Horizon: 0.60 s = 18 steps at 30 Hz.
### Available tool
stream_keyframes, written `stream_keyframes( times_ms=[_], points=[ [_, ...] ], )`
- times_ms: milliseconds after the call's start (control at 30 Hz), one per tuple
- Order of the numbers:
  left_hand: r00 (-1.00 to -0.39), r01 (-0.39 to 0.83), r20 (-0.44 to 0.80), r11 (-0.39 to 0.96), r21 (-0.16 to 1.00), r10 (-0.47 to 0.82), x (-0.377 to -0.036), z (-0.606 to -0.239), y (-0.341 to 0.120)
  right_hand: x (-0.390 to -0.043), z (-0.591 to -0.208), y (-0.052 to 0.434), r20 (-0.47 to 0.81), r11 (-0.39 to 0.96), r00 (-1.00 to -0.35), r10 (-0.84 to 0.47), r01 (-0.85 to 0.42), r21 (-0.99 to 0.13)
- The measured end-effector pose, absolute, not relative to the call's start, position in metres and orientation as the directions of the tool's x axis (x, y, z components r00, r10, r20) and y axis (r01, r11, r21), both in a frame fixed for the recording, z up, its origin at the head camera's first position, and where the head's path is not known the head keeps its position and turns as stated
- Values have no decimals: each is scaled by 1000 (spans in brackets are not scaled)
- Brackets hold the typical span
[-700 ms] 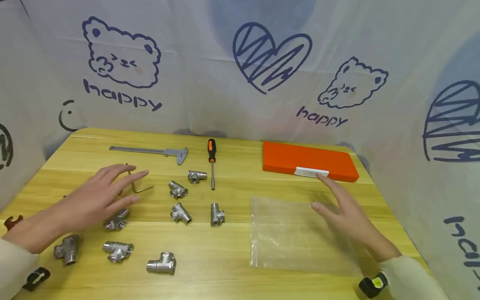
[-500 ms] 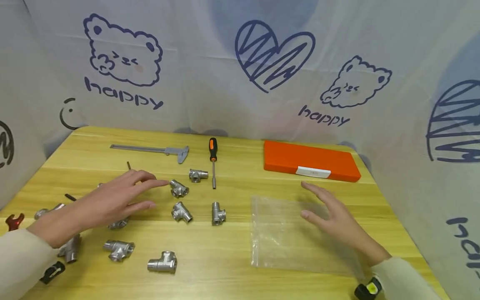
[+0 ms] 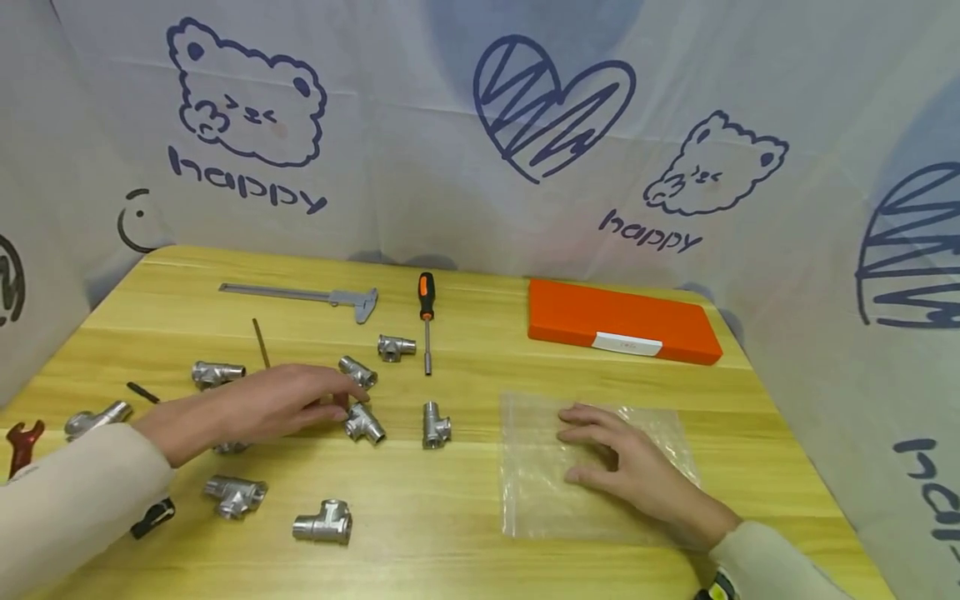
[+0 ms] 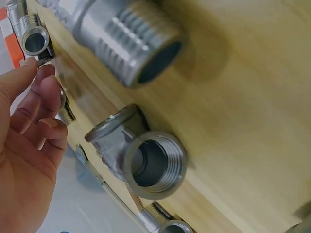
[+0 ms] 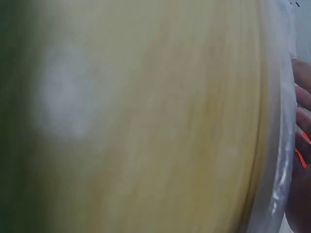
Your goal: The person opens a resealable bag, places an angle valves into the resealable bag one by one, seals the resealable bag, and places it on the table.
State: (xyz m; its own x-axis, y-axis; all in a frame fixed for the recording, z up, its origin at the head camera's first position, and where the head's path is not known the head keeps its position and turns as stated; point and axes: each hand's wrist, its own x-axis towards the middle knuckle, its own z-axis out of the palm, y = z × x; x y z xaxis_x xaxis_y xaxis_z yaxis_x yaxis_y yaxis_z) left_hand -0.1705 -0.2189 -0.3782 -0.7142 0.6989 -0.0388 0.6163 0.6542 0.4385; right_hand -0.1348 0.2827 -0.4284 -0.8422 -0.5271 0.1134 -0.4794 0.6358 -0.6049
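My left hand (image 3: 277, 408) reaches over the table, its thumb and index finger closed at the upper end of a steel tee pipe fitting (image 3: 363, 423). In the left wrist view the fingertips meet right at that tee (image 4: 36, 42); the contact itself is partly hidden. Just behind it lies another tee (image 3: 357, 372). My right hand (image 3: 630, 467) is over a clear plastic zip bag (image 3: 528, 500), fingers slightly bent and apart, thumb separate. The bag's film shows beside those fingers (image 5: 303, 99) in the right wrist view, which is mostly blurred.
Several more tee fittings (image 3: 322, 522) are spread over the left half of the wooden table. Toward the back lie a caliper (image 3: 300, 293), a nut driver (image 3: 427, 317) and an orange case (image 3: 622, 321). A hex key (image 3: 260, 342) and a red wrench (image 3: 24, 446) are at left.
My left hand has moved right and toward me, from above the hex key to the tee. My right hand has moved left and down from near the orange case onto the bag.
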Motion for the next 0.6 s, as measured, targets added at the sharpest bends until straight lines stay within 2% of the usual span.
stream_keyframes(
  times_ms=[300, 600],
  points=[
    [-695, 595, -86, 639, 488, 714, -176, -379, -214, -134, -432, 281, 121, 617, -867, -483, -435, -656],
    [-696, 523, -102, 598, 607, 711, -175, -378, -208, -127, -422, 281, 148, 612, -888, -436, -413, -674]
  ],
)
